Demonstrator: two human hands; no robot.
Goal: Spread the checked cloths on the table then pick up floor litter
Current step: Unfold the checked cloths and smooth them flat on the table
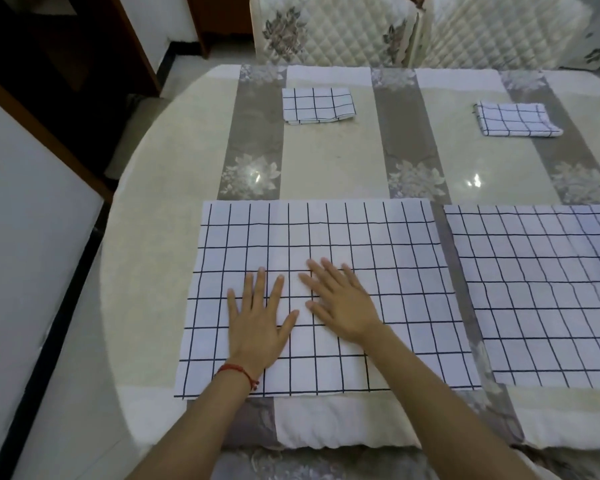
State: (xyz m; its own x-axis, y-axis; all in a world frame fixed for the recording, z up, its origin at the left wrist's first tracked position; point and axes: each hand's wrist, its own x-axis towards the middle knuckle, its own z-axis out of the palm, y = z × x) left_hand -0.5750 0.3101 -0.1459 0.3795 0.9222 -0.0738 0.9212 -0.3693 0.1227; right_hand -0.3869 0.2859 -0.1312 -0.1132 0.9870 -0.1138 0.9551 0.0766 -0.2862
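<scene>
A white checked cloth (312, 296) lies spread flat on the near part of the table (174, 216), its long axis running left to right, its near edge just short of the table's near edge and its grid lines roughly square with it. Both hands rest on it, palms down, near its middle and toward the near side. The left hand (257, 323), with a red string bracelet (238, 370) at the wrist, has straight, splayed fingers pointing away. The right hand (340, 303) lies just beside it, fingers straight and angled toward the far left. A second spread checked cloth (541, 292) lies to the right, apart from the first, running out of view. Two folded checked cloths sit at the far side: one far left (317, 105), one far right (516, 119). Quilted chair backs (329, 29) stand beyond the table.
</scene>
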